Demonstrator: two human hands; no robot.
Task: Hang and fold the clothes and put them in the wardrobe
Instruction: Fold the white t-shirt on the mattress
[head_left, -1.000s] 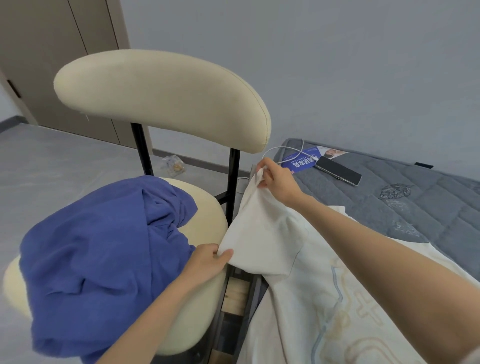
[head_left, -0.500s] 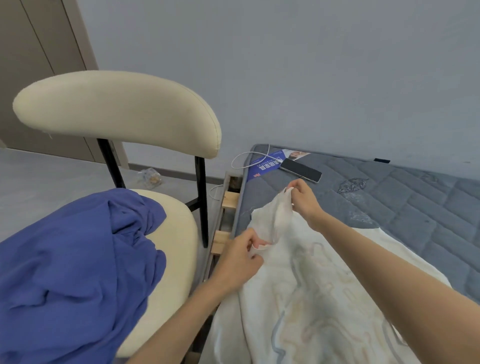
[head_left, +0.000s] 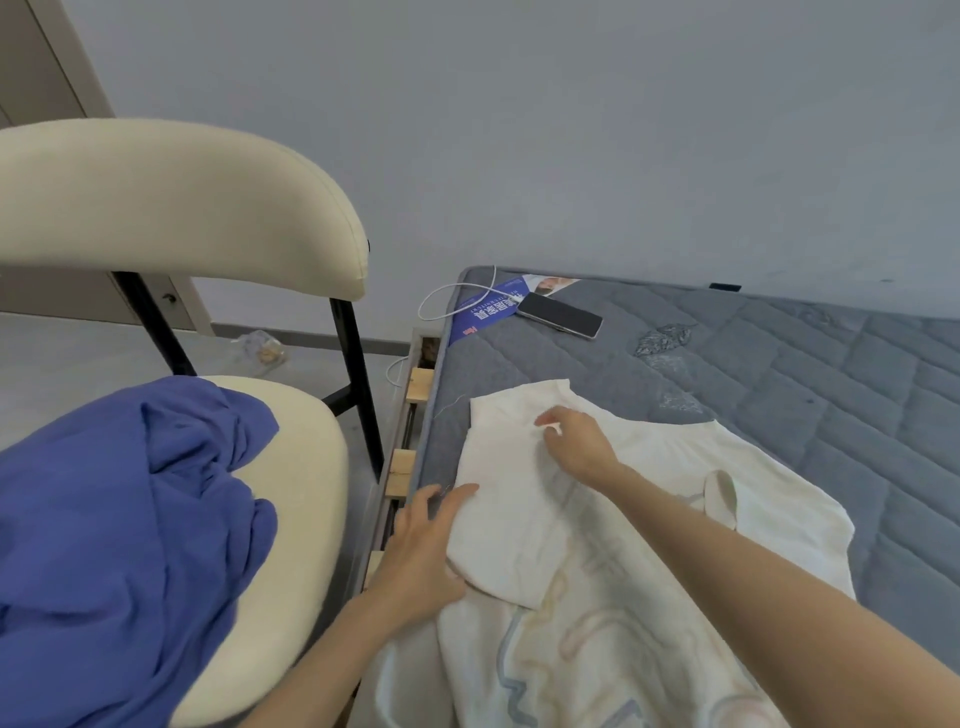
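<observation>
White T-shirt (head_left: 670, 452) flat on mattress (head_left: 779, 374). Left hand (head_left: 426, 545) spread, pressing folded sleeve's left edge; right hand (head_left: 576, 441) farther up, grip unclear.

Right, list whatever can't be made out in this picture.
Head view:
- Blue garment: cut off by left and bottom edges.
- White shirt print: crossed by the right arm, cut by bottom edge.
- Left hand: blurred, grip unclear.
- Right hand: its own knuckles hide the fingertips.

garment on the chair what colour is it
Solid blue; the garment shows clearly in the head view.
</observation>
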